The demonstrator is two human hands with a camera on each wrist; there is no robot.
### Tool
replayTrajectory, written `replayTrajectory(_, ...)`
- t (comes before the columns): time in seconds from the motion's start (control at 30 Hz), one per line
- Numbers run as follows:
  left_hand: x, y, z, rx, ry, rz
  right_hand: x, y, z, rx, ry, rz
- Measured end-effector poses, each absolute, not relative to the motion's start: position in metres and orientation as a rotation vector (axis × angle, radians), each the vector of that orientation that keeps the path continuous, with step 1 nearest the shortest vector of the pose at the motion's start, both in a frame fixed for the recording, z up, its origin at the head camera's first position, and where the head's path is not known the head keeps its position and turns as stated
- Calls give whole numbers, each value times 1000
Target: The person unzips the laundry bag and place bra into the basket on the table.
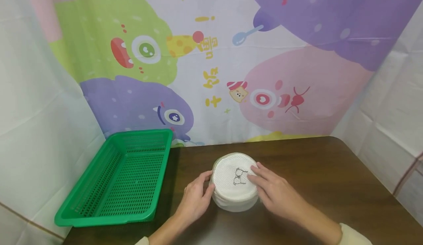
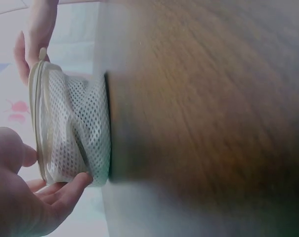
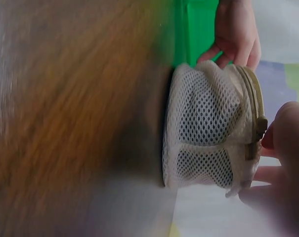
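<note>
A round white mesh laundry bag (image 1: 234, 197) stands on the brown table, its flat lid (image 1: 228, 168) facing up with a dark line drawing on it. A zipper (image 3: 253, 98) runs round the lid's edge, with its dark pull (image 3: 261, 126) beside the right hand. My left hand (image 1: 195, 197) holds the bag's left side, thumb near the rim and fingers along the mesh wall. On the other side, my right hand (image 1: 277, 192) rests its extended fingers on the lid's right edge. The mesh wall looks creased, and any contents cannot be made out.
A green plastic basket (image 1: 158, 186) with slotted walls stands to the left of the bag. Behind the wooden table (image 1: 314, 171) hangs a cloth (image 1: 211, 124) printed with cartoon monsters. White sheets (image 1: 390, 102) close off both sides.
</note>
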State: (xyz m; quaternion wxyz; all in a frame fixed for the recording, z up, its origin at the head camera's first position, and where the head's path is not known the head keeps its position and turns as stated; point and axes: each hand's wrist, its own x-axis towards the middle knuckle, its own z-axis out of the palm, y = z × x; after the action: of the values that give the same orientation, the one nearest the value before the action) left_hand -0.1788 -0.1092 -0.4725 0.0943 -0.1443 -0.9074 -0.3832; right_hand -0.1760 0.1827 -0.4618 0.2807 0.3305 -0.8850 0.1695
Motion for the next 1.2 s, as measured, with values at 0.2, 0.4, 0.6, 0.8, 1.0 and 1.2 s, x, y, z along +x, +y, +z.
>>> replayTrajectory(0.2, -177, -110, -473, -440, -2686, -1203, -178, 187, -460, 902, -2417, 436)
replayTrajectory(0.4, -176, -111, -472, -389, -2718, -1238, -183, 188, -460, 908, -2418, 417)
replayTrajectory(0.6, -175, -110, -472, -346, -2739, -1226, -189, 189, -460, 906, -2419, 415)
replayTrajectory(0.8, -172, -108, -476, -399, -2727, -1205, -194, 189, -459, 873, -2443, 413)
replayTrajectory(1.0, -168, -106, -479, -472, -2689, -1218, -199, 187, -458, 830, -2478, 430)
replayTrajectory(1.2, -165, -104, -480, -539, -2650, -1226, -202, 186, -458, 780, -2559, 449)
